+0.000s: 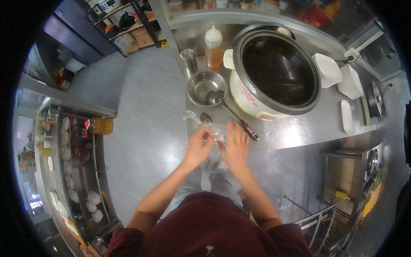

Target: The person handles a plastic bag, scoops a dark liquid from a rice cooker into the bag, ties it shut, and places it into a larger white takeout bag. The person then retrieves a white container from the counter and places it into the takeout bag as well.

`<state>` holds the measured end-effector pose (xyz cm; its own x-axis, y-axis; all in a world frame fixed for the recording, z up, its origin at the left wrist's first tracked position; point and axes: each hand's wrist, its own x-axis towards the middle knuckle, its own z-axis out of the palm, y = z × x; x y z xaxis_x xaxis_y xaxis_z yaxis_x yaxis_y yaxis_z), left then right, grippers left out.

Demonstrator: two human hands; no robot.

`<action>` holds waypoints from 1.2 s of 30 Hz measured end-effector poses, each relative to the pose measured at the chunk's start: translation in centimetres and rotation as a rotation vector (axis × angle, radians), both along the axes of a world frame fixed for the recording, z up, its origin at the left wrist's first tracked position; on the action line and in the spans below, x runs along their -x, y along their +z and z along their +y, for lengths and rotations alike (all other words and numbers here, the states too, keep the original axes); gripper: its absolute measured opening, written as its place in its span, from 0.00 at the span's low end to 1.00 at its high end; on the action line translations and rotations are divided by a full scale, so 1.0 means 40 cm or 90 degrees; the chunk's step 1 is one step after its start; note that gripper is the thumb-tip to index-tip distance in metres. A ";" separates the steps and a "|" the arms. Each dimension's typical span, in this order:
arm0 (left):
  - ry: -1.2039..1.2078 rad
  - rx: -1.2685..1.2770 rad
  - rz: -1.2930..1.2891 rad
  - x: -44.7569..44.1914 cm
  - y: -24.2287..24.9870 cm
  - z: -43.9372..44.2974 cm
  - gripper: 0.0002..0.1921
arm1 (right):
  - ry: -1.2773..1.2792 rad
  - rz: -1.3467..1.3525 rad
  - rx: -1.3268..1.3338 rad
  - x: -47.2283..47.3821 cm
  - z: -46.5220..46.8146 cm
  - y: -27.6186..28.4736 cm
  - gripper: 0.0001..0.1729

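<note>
A clear plastic bag (221, 128) lies at the near edge of the steel counter, with a small dark item (205, 117) at its far left side; whether that item is inside the bag is unclear. My left hand (200, 143) pinches the bag's near part between thumb and fingers. Beside it, my right hand (236, 143) rests over the bag's right part, fingers extended, thumb towards the left hand; its hold is hard to make out. Just beyond them, a steel ladle (236, 114) leans with its head in a steel bowl (200, 86).
A large white pot (247, 93) of dark liquid stands beyond my right hand. Behind the bowl are a squeeze bottle (214, 53) and a steel shaker (188, 59). White dishes (327, 69) are stacked at right. A metal rack (318, 218) stands low at right.
</note>
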<state>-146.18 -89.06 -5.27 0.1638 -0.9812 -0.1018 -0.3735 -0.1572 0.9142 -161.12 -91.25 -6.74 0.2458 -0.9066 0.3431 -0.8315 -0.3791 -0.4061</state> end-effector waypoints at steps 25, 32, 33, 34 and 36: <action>0.209 -0.308 0.960 -0.124 -0.272 0.073 0.09 | -0.307 -1.190 -0.676 0.217 0.044 -0.280 0.08; 0.296 -0.354 0.878 -0.011 -0.139 -0.020 0.10 | 0.316 -0.142 -0.102 0.074 0.005 -0.087 0.13; 0.264 -0.352 0.884 -0.010 -0.145 -0.023 0.11 | 0.305 -0.095 -0.129 0.070 -0.006 -0.122 0.15; 0.230 -0.358 0.898 -0.014 -0.156 -0.029 0.11 | 0.290 -0.053 -0.153 0.065 -0.020 -0.181 0.17; 0.173 -0.362 0.926 -0.042 -0.199 -0.036 0.12 | 0.238 0.033 -0.190 0.056 -0.030 -0.198 0.21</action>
<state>-144.52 -90.51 -13.24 -0.2398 -0.7204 -0.6508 0.8267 -0.5030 0.2523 -163.37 -92.47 -14.66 0.5838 -0.8098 0.0594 -0.6827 -0.5291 -0.5039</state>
